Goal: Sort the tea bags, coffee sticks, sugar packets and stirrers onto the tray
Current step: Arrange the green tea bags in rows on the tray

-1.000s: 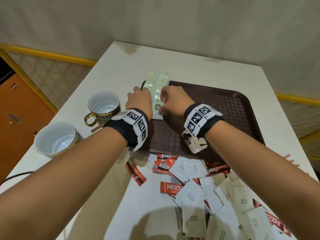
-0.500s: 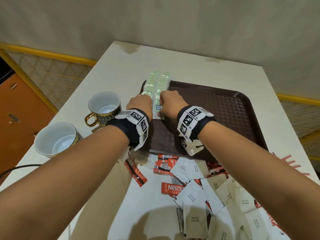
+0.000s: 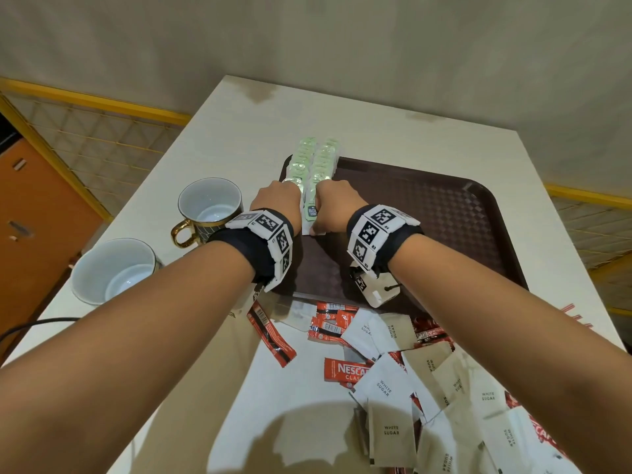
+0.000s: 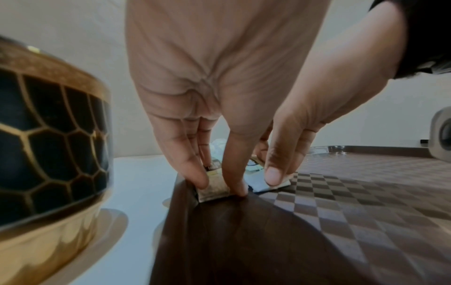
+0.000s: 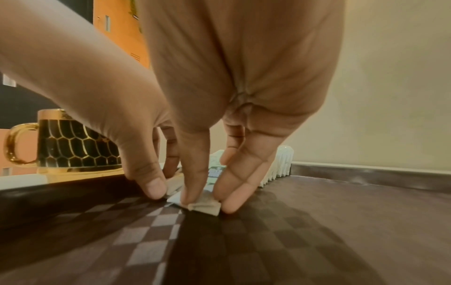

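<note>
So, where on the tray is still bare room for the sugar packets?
The tray is bare right of the right hand, out to its right rim. The two rows of tea bags fill only the far left corner, with the left hand there. The table's near edge is crowded with sugar packets and coffee sticks.

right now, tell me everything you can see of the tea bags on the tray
The tea bags are pale green and white paper packets, lined up overlapping in two parallel rows along the brown tray's far left edge. The left hand pinches the near end of the left row, and the right hand pinches the right row's.
</note>
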A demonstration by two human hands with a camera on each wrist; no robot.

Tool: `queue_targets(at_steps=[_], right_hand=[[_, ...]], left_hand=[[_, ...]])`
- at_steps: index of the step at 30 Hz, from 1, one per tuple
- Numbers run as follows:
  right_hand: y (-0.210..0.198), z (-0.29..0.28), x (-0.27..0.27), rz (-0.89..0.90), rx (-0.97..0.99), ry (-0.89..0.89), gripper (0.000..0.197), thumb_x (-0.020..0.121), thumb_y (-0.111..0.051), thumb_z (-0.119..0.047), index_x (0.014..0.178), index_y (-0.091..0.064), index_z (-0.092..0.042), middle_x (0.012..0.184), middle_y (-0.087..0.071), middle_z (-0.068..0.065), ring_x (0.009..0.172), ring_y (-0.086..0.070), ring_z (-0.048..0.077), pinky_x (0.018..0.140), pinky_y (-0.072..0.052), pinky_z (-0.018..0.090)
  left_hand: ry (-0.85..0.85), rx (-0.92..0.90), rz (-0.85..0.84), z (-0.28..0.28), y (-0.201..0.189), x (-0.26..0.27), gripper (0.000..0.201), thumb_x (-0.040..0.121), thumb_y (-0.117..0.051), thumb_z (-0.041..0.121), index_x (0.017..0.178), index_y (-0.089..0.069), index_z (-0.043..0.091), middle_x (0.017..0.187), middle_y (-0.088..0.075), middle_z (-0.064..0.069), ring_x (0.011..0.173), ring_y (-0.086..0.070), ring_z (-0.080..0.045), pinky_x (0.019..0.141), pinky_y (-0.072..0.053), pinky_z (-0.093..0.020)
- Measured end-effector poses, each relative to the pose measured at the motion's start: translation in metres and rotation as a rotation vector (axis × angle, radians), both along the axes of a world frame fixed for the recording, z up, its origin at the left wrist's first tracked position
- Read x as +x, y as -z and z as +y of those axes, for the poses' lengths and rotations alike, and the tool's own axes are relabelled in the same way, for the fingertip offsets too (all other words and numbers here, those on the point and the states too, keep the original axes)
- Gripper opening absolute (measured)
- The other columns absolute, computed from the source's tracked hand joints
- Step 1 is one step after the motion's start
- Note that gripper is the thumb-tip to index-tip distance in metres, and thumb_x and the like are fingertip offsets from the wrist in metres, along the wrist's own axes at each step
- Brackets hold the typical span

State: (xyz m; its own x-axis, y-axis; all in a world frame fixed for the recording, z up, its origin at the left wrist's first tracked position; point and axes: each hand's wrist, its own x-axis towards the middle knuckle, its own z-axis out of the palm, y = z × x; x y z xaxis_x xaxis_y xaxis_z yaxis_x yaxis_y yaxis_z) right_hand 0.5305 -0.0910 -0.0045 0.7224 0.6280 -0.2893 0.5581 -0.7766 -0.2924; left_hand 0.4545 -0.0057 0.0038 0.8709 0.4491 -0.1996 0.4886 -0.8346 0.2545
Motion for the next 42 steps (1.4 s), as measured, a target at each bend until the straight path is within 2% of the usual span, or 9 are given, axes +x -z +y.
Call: queue_targets(at_steps=[8,13,20,26,29,31,35,39,42], right_hand=[[0.007,0.004,0.000,-0.011,0.030,0.067,0.035,0.075,-0.077,-0.015,0.101,-0.055,-0.006,0.106,-0.057,0.013,0.087,-0.060,0.026,0.067,-0.046,0.030],[0.006,0.005,0.000,0.040,0.054,0.105,0.037,0.073,-0.079,-0.009,0.101,-0.055,-0.003,0.106,-0.058,0.017,0.086,-0.067,0.033,0.080,-0.059,0.042],[-0.023,-0.009,-0.002,0.046,0.093,0.097,0.036,0.072,-0.084,-0.012,0.095,-0.058,-0.001,0.097,-0.067,0.017,0.081,-0.070,0.028,0.074,-0.060,0.043],[-0.071,-0.063,-0.040,0.168,0.291,0.057,0.012,0.084,-0.073,-0.009,0.090,-0.064,-0.004,0.079,-0.067,0.006,0.064,-0.067,0.016,0.057,-0.056,0.016],[-0.077,-0.091,-0.077,0.099,0.197,-0.092,0.003,0.086,-0.069,-0.016,0.083,-0.070,-0.015,0.071,-0.068,-0.006,0.062,-0.063,0.002,0.064,-0.051,0.012],[-0.067,-0.096,-0.103,0.081,0.107,-0.203,0.004,0.088,-0.068,-0.019,0.087,-0.071,-0.020,0.077,-0.066,-0.011,0.070,-0.061,-0.001,0.067,-0.046,0.009],[-0.033,-0.073,-0.141,-0.031,-0.059,-0.400,0.012,0.092,-0.057,-0.022,0.089,-0.063,-0.012,0.094,-0.062,0.004,0.086,-0.061,0.024,0.073,-0.050,0.037],[-0.017,-0.047,-0.164,-0.187,-0.226,-0.446,0.021,0.093,-0.053,-0.026,0.103,-0.064,-0.012,0.088,-0.047,0.004,0.080,-0.055,0.027,0.062,-0.037,0.033],[-0.015,-0.040,-0.178,-0.223,-0.298,-0.435,0.018,0.094,-0.050,-0.018,0.104,-0.062,-0.010,0.087,-0.047,0.006,0.085,-0.060,0.030,0.063,-0.040,0.035]], left_hand=[[0.023,0.024,0.008,0.002,0.000,-0.002,0.029,0.091,-0.058,0.003,0.118,-0.052,-0.002,0.122,-0.055,-0.022,0.112,-0.056,-0.038,0.075,-0.038,-0.033],[0.027,0.024,0.012,0.002,0.000,-0.001,0.029,0.091,-0.056,0.001,0.119,-0.051,-0.003,0.122,-0.054,-0.022,0.113,-0.056,-0.039,0.075,-0.037,-0.034],[0.084,0.026,-0.009,0.003,-0.006,-0.009,0.038,0.089,-0.060,0.002,0.124,-0.045,-0.003,0.120,-0.054,-0.024,0.111,-0.055,-0.042,0.075,-0.039,-0.037],[0.257,-0.092,-0.182,0.014,-0.034,-0.058,0.026,0.083,-0.072,0.012,0.106,-0.060,0.014,0.102,-0.064,-0.008,0.093,-0.060,-0.027,0.073,-0.042,-0.032],[0.369,-0.150,-0.200,0.015,-0.040,-0.107,0.017,0.086,-0.064,0.004,0.093,-0.065,0.020,0.088,-0.069,0.001,0.075,-0.060,-0.009,0.067,-0.046,-0.024],[0.490,-0.117,-0.171,0.012,-0.029,-0.133,0.020,0.088,-0.060,0.005,0.097,-0.070,0.021,0.090,-0.069,0.004,0.078,-0.061,-0.010,0.072,-0.050,-0.026],[0.737,-0.013,0.045,-0.001,0.007,-0.160,0.028,0.094,-0.053,0.014,0.116,-0.065,0.027,0.112,-0.059,0.002,0.103,-0.059,-0.022,0.083,-0.048,-0.033],[0.786,0.008,0.027,-0.007,0.019,-0.179,0.047,0.095,-0.046,0.003,0.135,-0.055,0.026,0.126,-0.054,0.000,0.110,-0.057,-0.024,0.087,-0.047,-0.031],[0.795,0.034,0.069,-0.006,0.023,-0.193,0.049,0.093,-0.046,0.001,0.136,-0.054,0.025,0.122,-0.055,-0.003,0.105,-0.057,-0.024,0.087,-0.049,-0.036]])
